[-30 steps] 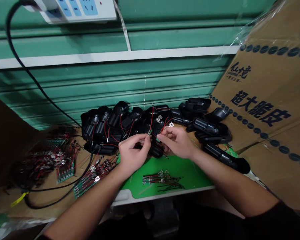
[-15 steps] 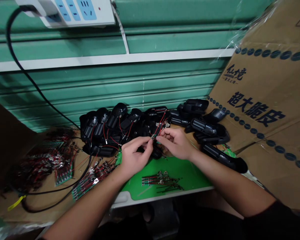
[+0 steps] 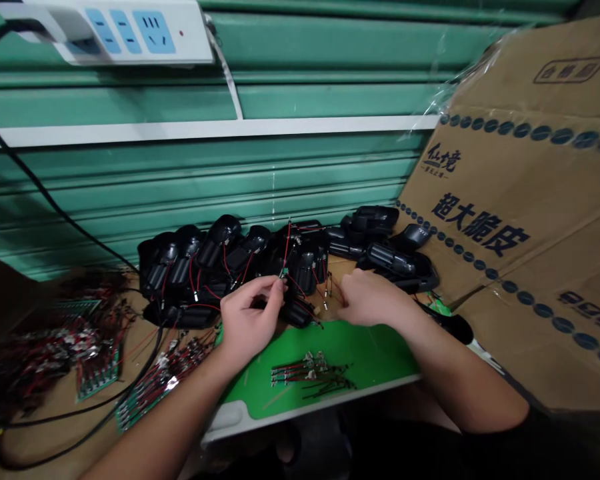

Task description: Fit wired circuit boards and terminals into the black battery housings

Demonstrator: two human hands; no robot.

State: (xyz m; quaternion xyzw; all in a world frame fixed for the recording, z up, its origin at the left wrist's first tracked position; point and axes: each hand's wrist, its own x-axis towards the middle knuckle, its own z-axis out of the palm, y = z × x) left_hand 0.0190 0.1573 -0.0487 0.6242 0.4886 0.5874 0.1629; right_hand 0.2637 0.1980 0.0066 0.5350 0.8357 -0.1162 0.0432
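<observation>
My left hand (image 3: pixel 253 317) pinches a small green circuit board (image 3: pixel 284 272) between thumb and forefinger. A red wire (image 3: pixel 287 243) rises from that board. My right hand (image 3: pixel 373 298) is apart from it to the right, knuckles up and fingers curled down at the back edge of the green mat (image 3: pixel 380 347). Its fingertips are mostly hidden, close to a few thin loose wires (image 3: pixel 326 293). Several wired boards (image 3: pixel 300 370) with red and black leads lie on the mat in front of my hands. Black plastic housings (image 3: pixel 260 243) with red wires are piled behind.
More black housings (image 3: pixel 400 257) sit at the right, beside a large cardboard box (image 3: pixel 520 200). On the left lie heaps of wired boards (image 3: pixel 160 377) and a looping black cable (image 3: pixel 80 420). A white power strip (image 3: pixel 190 40) hangs on the green shutter (image 3: pixel 330 80).
My right hand has left the circuit board and moved right and down to the mat's back edge. The left hand keeps its pinch. The whole view has shifted slightly.
</observation>
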